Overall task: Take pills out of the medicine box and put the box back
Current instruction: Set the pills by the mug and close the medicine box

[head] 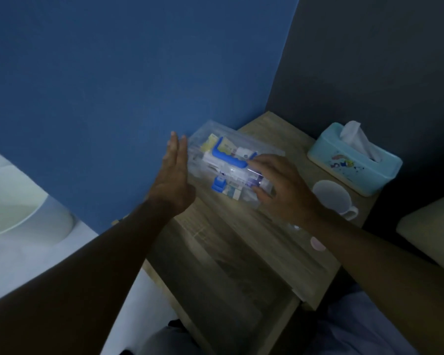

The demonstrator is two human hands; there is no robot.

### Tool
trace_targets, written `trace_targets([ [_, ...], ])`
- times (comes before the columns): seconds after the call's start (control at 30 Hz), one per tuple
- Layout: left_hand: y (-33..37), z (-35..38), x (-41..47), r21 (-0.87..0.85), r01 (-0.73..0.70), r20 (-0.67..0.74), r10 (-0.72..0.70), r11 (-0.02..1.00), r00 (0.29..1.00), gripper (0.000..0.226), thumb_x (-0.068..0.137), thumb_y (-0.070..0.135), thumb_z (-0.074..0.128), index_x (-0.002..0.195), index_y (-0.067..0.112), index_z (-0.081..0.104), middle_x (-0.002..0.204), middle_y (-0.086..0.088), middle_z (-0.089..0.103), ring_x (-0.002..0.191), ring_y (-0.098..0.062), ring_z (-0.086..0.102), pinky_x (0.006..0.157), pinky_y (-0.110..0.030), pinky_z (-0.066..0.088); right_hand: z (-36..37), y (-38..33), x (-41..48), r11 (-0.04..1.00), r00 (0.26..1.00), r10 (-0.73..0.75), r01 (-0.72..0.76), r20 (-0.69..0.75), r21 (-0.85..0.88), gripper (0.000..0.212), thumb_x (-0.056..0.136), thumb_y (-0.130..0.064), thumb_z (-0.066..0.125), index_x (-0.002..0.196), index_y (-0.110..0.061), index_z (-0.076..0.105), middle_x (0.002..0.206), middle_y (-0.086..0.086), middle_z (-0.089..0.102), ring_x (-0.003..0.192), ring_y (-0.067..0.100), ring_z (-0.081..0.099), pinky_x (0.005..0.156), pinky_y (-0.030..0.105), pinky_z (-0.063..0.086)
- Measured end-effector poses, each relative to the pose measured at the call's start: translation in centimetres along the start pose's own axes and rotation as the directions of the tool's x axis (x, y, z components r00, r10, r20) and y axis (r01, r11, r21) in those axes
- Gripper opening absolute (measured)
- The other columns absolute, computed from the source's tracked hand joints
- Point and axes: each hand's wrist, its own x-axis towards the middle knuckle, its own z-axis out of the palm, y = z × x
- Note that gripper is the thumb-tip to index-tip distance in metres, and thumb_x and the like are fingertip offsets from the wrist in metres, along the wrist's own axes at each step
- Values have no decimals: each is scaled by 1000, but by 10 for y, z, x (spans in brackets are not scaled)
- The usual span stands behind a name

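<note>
The clear medicine box (231,165) is set on the wooden table (254,252), close to the blue wall (113,85), its blue handle (231,160) uppermost. The right hand (282,190) is laid over its near end, fingers spread and touching the lid; a firm grip cannot be confirmed. The left hand (174,175) is held flat and open just beside the box. A one-sided lift could tilt the box, and the cup (336,198) nearby could be knocked.
</note>
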Motion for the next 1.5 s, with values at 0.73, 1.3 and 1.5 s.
trace_targets([
  [0.73,-3,25,17,301,-200,38,198,932,979,107,75,22,79,155,11,7,165,-6,-3,151,-23,-8,119,-34,-8,10,-18,-5,985,984,171,-170,50,-20,42,92,-12,68,133,-7,61,145,10,56,141,21,47,117,45,38],
  [1.3,-11,35,19,247,-246,-104,278,937,955,76,90,52,51,150,10,30,159,-12,27,150,-26,16,124,-43,9,16,-16,-9,980,980,195,-193,-30,56,42,87,-8,73,128,-5,64,140,12,60,136,21,52,116,44,40],
  [1.5,-3,37,24,128,-157,-177,179,979,968,72,84,50,62,143,13,45,154,-8,39,147,-24,25,122,-41,18,13,-22,-8,971,974,225,-223,-14,84,42,87,-6,72,128,-3,64,141,13,59,137,22,52,117,42,39],
])
